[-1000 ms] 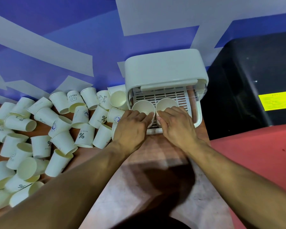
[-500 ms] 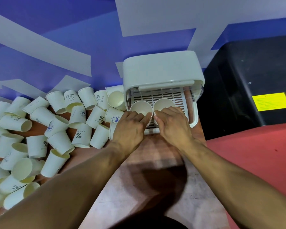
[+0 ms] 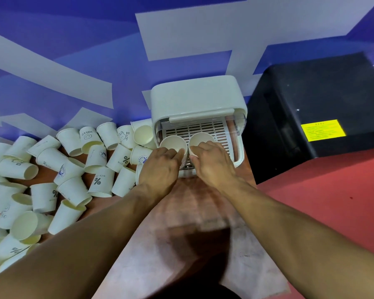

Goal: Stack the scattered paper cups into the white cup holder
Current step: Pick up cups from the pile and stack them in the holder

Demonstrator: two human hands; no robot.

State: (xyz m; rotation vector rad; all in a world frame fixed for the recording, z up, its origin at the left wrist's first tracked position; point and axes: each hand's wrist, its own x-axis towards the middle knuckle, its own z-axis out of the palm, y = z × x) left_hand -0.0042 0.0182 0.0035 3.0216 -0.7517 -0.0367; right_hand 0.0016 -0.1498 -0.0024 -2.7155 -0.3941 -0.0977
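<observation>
Head view: a black cabinet (image 3: 311, 100) stands just right of the white cup holder (image 3: 194, 98), and scattered paper cups (image 3: 100, 182) lie heaped to its left. At the holder's open front, the left hand (image 3: 160, 171) grasps the left cup (image 3: 172, 143) and the right hand (image 3: 214, 165) grasps the right cup (image 3: 201, 138), both upright, side by side on its slotted tray (image 3: 203, 128).

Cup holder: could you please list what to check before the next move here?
1. Lid of holder raised, tray exposed: ok.
2. Grip of left hand on left cup: ok.
3. Grip of right hand on right cup: ok.
4. Both cups upright, mouths up: ok.
5. Cup bases seated on tray: cannot tell, hands hide them.
6. All loose cups gathered: not ok, many lie at left.
</observation>
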